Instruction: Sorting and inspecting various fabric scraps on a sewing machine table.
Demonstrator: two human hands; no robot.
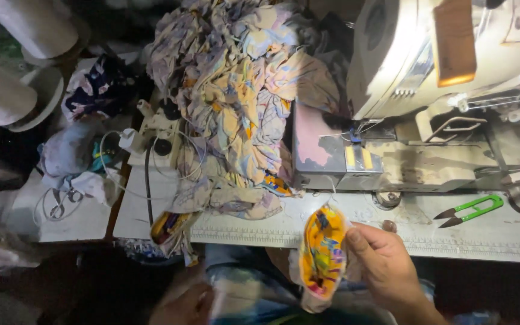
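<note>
My right hand holds a small piece of bright yellow printed fabric upright in front of the table's front edge, thumb pressed on its right side. My left hand is low at the bottom of the view, blurred and in shadow; whether it holds anything cannot be told. Behind the fabric piece, a large heap of pale printed cloth pieces lies on the table to the left of a cream sewing machine.
Green thread snips lie on the white table to the right. Large white thread cones stand at the far left. A cable and a pair of scissors rest on a side surface at left, among more cloth.
</note>
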